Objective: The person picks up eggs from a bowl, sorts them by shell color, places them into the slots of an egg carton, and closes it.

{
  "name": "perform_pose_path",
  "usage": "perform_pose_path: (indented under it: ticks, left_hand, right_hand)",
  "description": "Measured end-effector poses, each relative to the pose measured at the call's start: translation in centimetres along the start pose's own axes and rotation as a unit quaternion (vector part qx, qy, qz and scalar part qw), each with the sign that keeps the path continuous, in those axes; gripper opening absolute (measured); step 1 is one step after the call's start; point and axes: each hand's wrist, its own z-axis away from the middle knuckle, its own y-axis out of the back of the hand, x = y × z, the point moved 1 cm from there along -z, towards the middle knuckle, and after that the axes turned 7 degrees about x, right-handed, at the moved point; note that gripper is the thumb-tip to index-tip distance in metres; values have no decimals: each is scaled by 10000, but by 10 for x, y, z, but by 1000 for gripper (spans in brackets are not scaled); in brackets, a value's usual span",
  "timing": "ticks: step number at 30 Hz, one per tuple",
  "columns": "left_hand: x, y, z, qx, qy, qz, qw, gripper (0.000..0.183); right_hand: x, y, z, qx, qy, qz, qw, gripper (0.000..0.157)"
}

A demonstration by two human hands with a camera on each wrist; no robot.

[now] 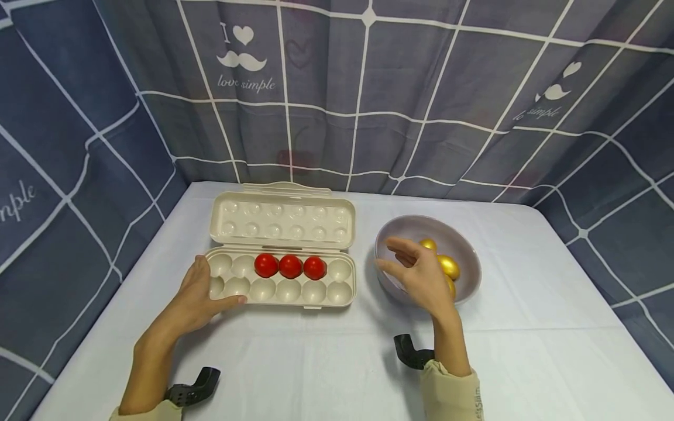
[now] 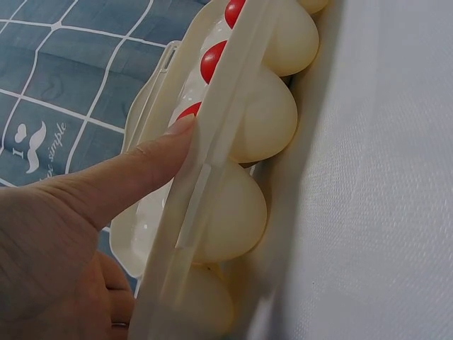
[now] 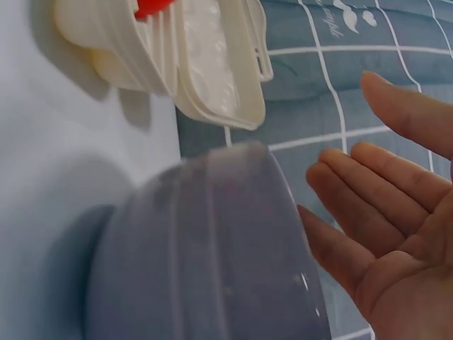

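A cream egg carton point(image 1: 281, 304) lies with its lid point(image 1: 281, 221) raised at the back; three red eggs point(image 1: 291, 266) sit side by side in its back row. My left hand point(image 1: 192, 295) holds the carton's left end, fingers along the side. Its thumb point(image 2: 145, 166) lies on the front rim in the left wrist view. Over the left part of a greyish-purple bowl point(image 1: 471, 257) hovers my right hand point(image 1: 421, 272), fingers loosely bent and nothing between them. Gold eggs point(image 1: 449, 266) lie in the bowl, partly hidden by that hand.
A white cloth point(image 1: 326, 362) covers the table. Dark checked curtains point(image 1: 326, 76) hang close behind and along both sides. The bowl stands right of the carton. A black wrist mount point(image 1: 195, 389) shows at the left wrist, another black mount point(image 1: 411, 354) at the right.
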Motion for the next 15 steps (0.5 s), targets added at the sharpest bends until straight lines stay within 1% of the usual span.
perform_pose_path:
  ticks: [4,15]
  left_hand:
    - [1,1,1,-14,30,-7,10000,129]
    - [1,0,1,8,-5,30,10000,129]
  right_hand:
    - [3,12,1,17,-74,136,9999,47]
    - [11,44,6,56,-625,183,9979,42]
